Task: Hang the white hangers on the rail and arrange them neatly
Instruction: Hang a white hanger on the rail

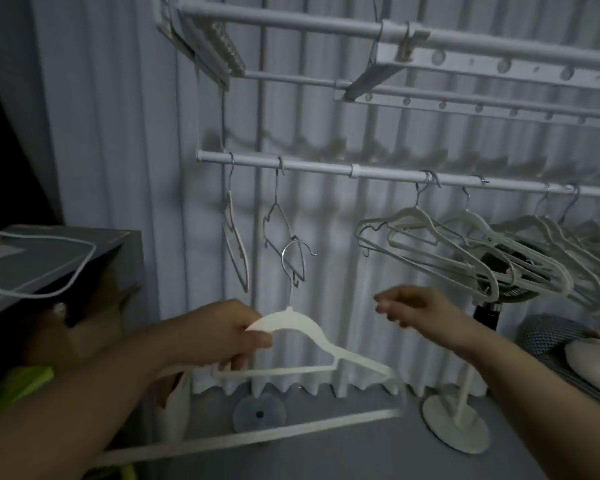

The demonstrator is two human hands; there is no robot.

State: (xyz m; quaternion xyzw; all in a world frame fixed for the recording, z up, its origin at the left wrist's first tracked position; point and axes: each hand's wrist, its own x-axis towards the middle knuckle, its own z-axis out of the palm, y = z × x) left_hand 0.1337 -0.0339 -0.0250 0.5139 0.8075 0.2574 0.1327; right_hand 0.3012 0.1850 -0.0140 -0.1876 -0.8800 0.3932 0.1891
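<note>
Left hand (222, 336) grips white hanger (312, 336); right hand (420, 306) hovers.

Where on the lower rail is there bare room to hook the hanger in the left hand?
The widest bare stretch of the rail lies around its joint, between the wire hanger and the bunched hangers. A shorter gap sits left of the wire hanger. Rightward from the bunch, hooks crowd together.

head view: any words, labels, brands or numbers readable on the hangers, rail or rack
None can be read. The white hanger in the left hand, the hung hangers, the rail and the rack above it show plain surfaces; the picture is dim and soft, so small print would not show.
</note>
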